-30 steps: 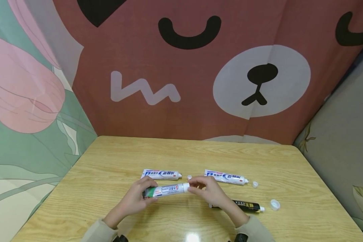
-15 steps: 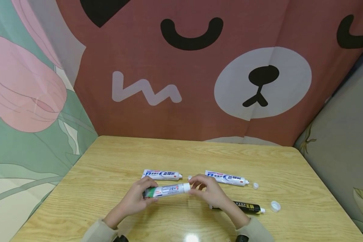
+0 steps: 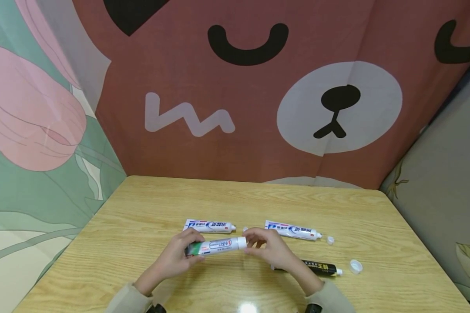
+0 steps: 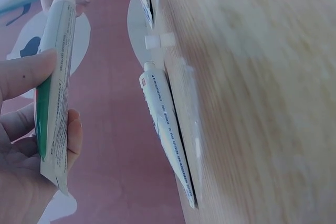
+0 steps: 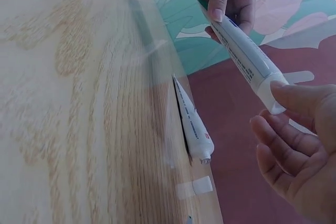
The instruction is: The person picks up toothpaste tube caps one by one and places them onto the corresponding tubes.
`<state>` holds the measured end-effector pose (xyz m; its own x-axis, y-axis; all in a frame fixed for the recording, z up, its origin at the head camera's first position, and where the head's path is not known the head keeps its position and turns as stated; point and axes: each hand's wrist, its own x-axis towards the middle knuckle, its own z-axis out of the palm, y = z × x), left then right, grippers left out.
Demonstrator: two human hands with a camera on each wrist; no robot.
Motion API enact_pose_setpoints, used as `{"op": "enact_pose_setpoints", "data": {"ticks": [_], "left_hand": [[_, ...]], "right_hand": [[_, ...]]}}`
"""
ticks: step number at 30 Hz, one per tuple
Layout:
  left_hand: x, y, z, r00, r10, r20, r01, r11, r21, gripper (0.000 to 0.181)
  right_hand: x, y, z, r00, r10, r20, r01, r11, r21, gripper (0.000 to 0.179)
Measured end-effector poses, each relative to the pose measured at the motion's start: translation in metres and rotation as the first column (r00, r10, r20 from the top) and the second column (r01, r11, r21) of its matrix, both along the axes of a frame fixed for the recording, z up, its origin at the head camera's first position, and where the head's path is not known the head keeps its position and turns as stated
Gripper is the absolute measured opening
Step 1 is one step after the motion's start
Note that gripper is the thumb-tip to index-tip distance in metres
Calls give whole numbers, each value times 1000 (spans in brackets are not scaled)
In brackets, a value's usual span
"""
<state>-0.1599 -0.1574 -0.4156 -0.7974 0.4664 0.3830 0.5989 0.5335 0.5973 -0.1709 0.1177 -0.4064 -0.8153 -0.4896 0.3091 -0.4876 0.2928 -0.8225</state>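
Observation:
A white and green toothpaste tube (image 3: 219, 246) is held above the table, lying nearly level with its capped end to the right. My left hand (image 3: 175, 255) grips its flat green end, thumb on one side and fingers on the other. At the opposite end, my right hand (image 3: 273, 249) pinches the white cap (image 5: 269, 97) between thumb and forefinger. The other right fingers curl loosely below the cap in the right wrist view. Just behind the held tube lies an uncapped white toothpaste tube (image 3: 209, 226), with a small white cap (image 3: 245, 229) beyond its nozzle.
On the wooden table (image 3: 149, 204), a second uncapped white tube (image 3: 293, 230) lies right of centre, near a small cap (image 3: 330, 240). A black toothpaste tube (image 3: 322, 268), partly behind the right forearm, has a larger white cap (image 3: 356, 266) beside it. A printed curtain (image 3: 254, 161) hangs behind.
The right thumb and fingers have shifted slightly around the cap. The left hand and the tube have stayed almost still, and the tubes on the table have not moved.

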Motion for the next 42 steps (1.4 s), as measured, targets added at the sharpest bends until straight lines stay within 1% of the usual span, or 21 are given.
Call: {"op": "enact_pose_setpoints", "data": {"ticks": [5, 12, 13, 15, 18, 20, 22, 24, 25, 29, 33, 35, 42], "left_hand": [[0, 1, 0, 1000, -4, -1, 4, 1000, -3, 33], [1, 1, 0, 999, -5, -49, 5, 1000, -11, 33], [1, 1, 0, 999, -5, -54, 4, 1000, -13, 32], [1, 1, 0, 998, 0, -56, -1, 1000, -17, 32], [1, 1, 0, 998, 7, -55, -8, 1000, -22, 32], [1, 1, 0, 998, 10, -56, -12, 1000, -29, 32], [1, 1, 0, 998, 11, -54, -13, 999, -39, 32], [1, 1, -1, 999, 9, -49, -12, 998, -54, 32], [1, 1, -1, 999, 7, -46, -10, 998, -64, 33], [-1, 0, -2, 1000, -6, -22, 3, 994, -108, 33], [-3, 0, -5, 999, -23, 28, 26, 988, -153, 33], [-4, -1, -6, 998, -27, 59, 37, 984, -172, 33], [-9, -1, -10, 992, -34, 117, 62, 968, -243, 33]], "right_hand": [[-3, 1, -7, 1000, -13, 25, 12, 1000, 3, 25], [-4, -1, -10, 1000, -15, 26, 13, 999, 50, 20], [-4, -2, -10, 1000, -11, 23, 10, 999, 48, 20], [2, -5, 0, 999, -18, 39, 16, 998, 57, 18], [4, -7, 5, 998, -19, 56, 17, 999, 48, 18], [7, -9, 11, 996, -36, 81, 32, 998, 56, 17], [5, -9, 7, 995, -34, 96, 30, 999, 43, 16], [6, -10, 7, 993, -41, 115, 36, 999, 40, 15], [6, -9, 6, 991, -46, 129, 41, 998, 39, 16], [0, -7, -11, 987, -61, 148, 56, 998, 33, 20], [-5, -7, -23, 987, -65, 150, 61, 998, 33, 26], [-6, -8, -26, 987, -64, 149, 58, 997, 43, 26], [-9, -10, -31, 987, -52, 154, 37, 994, 102, 21]]}}
